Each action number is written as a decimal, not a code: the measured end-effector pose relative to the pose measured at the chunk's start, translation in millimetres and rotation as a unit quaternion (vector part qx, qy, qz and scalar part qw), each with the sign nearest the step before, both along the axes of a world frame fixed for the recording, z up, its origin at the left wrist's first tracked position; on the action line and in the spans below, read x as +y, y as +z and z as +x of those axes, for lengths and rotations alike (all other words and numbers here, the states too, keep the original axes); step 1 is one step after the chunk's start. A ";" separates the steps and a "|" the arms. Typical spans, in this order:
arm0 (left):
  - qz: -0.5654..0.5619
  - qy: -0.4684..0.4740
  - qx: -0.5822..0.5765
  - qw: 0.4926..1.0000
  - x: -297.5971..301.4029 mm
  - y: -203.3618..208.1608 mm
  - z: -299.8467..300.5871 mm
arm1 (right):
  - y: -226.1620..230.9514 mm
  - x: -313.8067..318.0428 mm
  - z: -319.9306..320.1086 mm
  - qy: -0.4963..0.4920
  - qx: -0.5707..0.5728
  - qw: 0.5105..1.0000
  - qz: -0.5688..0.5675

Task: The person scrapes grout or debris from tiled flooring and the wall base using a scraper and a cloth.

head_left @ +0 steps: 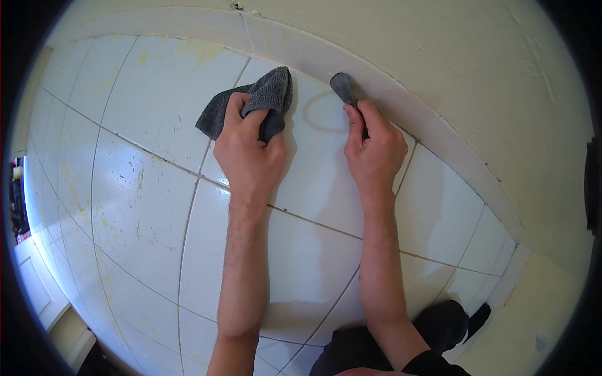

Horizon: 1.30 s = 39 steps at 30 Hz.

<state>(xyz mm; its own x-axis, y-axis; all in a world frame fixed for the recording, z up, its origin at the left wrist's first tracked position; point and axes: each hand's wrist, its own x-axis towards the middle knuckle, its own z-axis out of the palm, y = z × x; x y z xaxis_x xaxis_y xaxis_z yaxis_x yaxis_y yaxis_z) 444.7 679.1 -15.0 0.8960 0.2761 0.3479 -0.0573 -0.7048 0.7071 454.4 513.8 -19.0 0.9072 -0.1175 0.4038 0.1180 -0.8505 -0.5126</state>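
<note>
My left hand (249, 135) is closed round a bunched dark grey cloth (271, 94), with part of it hanging out to the left. The cloth rests on or just over a white floor tile near the wall; I cannot tell which. In my right hand (375, 141) is a slim grey tool with a flat rounded end (342, 88), gripped between thumb and fingers. Its rounded end points away from me, close to the foot of the skirting; whether it touches is unclear. My fist hides the tool's other end.
Glossy white floor tiles (313, 182) with dark grout lines spread around me. Yellowish stains and dark specks mark the tiles at left (141, 188). A pale skirting (370, 62) curves along the cream wall (464, 75). My dark-clothed leg (439, 323) is at lower right, a white door (41, 282) at far left.
</note>
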 end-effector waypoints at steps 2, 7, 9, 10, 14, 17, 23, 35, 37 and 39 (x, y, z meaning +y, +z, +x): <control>0.001 -0.001 0.000 1.000 0.3 -0.1 -0.3 | 1.8 0.4 -0.2 -0.003 0.001 1.000 0.001; 0.002 -0.001 0.015 1.000 -1.5 4.9 -0.3 | 0.6 4.0 1.4 -0.018 -0.006 1.000 0.006; -0.009 0.001 0.014 1.000 -2.0 5.4 -0.3 | -0.4 0.4 3.5 -0.014 -0.011 1.000 0.008; -0.008 0.000 0.014 1.000 -1.9 5.2 0.3 | -0.5 -0.4 4.6 -0.009 -0.016 1.000 0.010; -0.018 -0.002 0.012 1.000 -2.4 3.7 1.9 | 0.8 1.4 6.7 -0.008 0.025 0.999 0.019; -0.016 -0.003 0.013 1.000 0.1 4.0 0.3 | 0.8 4.2 6.4 -0.004 -0.010 0.999 0.035; 0.005 -0.005 0.036 0.999 -4.8 11.1 -2.5 | 2.3 -11.9 -10.5 0.041 -0.068 0.973 0.218; 0.155 0.075 0.139 0.975 -23.5 23.1 -4.3 | 2.1 -5.8 -9.8 0.037 -0.186 0.947 0.259; 0.140 0.082 0.080 0.983 -15.0 20.1 -4.9 | 3.3 -4.3 -9.1 0.054 -0.225 0.944 0.234; 0.123 0.015 0.060 0.990 -13.4 17.9 -6.5 | 3.0 -1.8 -7.9 0.064 -0.215 0.943 0.246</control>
<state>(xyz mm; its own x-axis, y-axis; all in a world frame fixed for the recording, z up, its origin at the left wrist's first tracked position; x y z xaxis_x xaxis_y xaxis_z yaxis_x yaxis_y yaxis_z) 438.2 665.7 2.9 0.9276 0.2223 0.3004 0.0391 -0.8570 0.5138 446.5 512.0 -16.1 0.6914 -0.2875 0.6628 0.4904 -0.4869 -0.7228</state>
